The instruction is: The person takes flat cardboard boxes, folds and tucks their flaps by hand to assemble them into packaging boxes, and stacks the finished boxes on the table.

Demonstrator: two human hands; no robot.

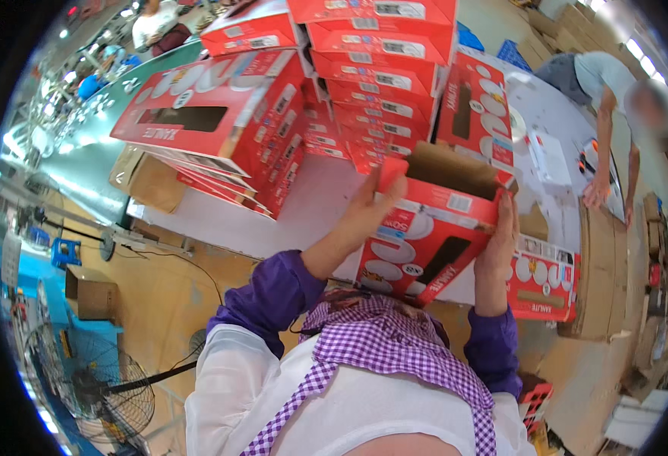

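Close in front of me, an open red cardboard box [425, 243], printed with white discs and with a dark window slot, is tilted with its brown inside facing up. My left hand [372, 207] grips its upper left edge by a raised flap, thumb against the red card. On the opposite side my right hand [497, 243] is closed along the box's right edge. Beyond the box rises a tall stack of red boxes [383, 99]. Left of that leans a pile of red boxes [205, 106], overlapping one another. Another red box [474, 110] lies to the right of the stack.
A white table [220, 228] carries the stacks. At right are a white box [550, 159], a red printed box [543, 277] and a long brown carton [604, 266]. A co-worker [604, 80] leans in there. A standing fan [98, 387] is at lower left.
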